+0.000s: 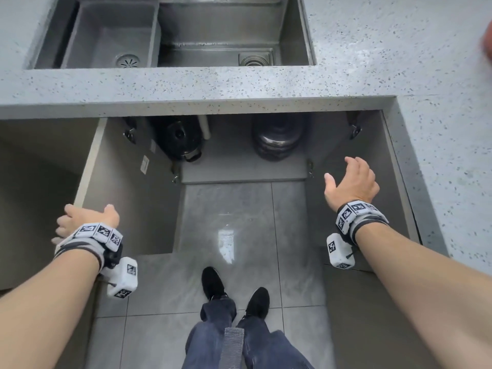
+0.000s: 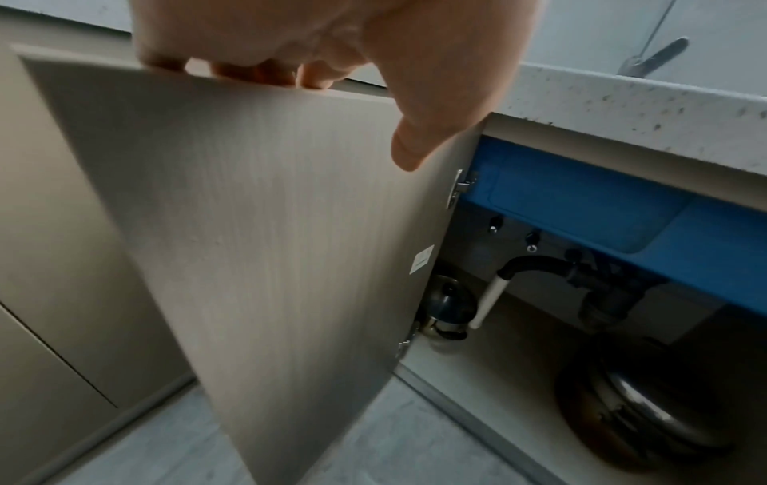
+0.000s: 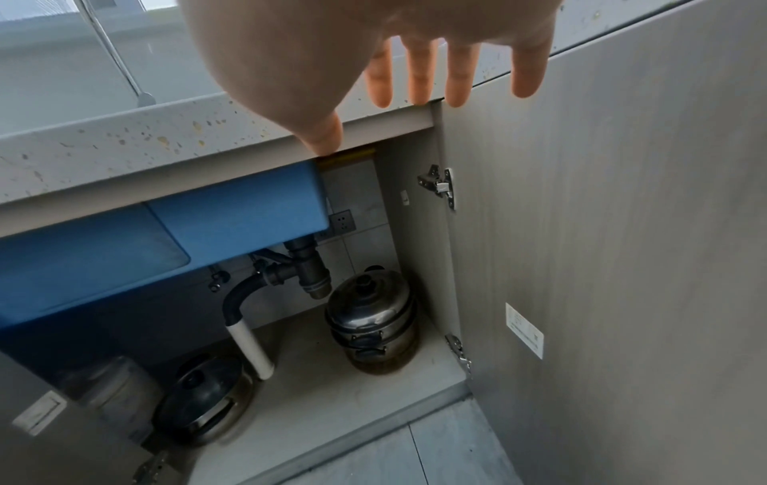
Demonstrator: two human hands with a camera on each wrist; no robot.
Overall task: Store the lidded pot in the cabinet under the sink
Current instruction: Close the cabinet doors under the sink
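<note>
We see a matt, speckled grey stone-like countertop [image 1: 186, 81] around a brushed steel sink [image 1: 218, 35], matt pale wood-grain cabinet doors [image 2: 257, 229] with shiny metal hinges [image 3: 442, 185], two glossy steel lidded pots [image 3: 371, 320], and glossy grey floor tiles [image 1: 239, 222]

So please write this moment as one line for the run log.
phase: cabinet open | left hand: holds left door top edge | right hand: open, near right door | pots inside
</note>
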